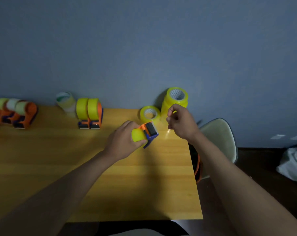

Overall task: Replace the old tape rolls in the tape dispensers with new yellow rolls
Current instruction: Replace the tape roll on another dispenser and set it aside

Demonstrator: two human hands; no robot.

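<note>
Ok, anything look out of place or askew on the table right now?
Nothing is spilled or visibly damaged. One oddity: the pale old tape rolls stacked at the wall lean to one side, while the stack of new yellow rolls stands straight. The left hand has a grip on a dispenser already carrying yellow tape.

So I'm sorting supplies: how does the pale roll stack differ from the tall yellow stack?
The pale stack is whitish and translucent; the yellow stack is bright yellow. The pale stack stands far left of the two dispensers; the yellow stack stands right, behind the right hand. Both stand upright against the wall.
</note>
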